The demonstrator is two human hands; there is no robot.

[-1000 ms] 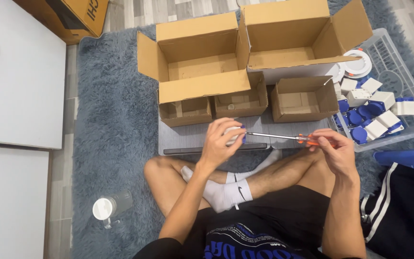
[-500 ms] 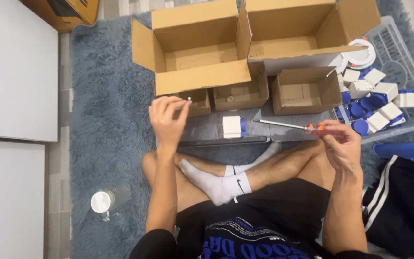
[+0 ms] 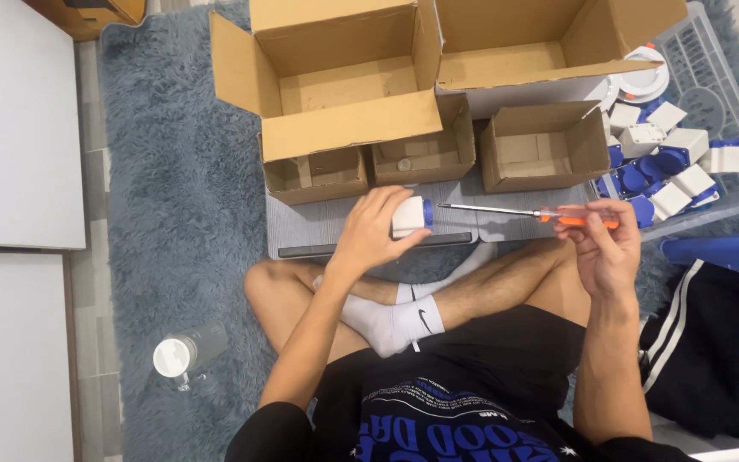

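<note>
A small white block with a blue end sits on the grey board in front of the person's crossed legs, and the left hand has its fingers wrapped around the block from the near side, grasping it. Just to the right, the right hand pinches the orange handle of a screwdriver, fingers closed on it, with the metal shaft pointing left toward the block, its tip just beside the blue end. Beyond the board stand three small open cardboard boxes, and behind those two large open boxes. To the far right a wire basket holds more white and blue pieces. A capped bottle lies on the grey rug to the near left
</note>
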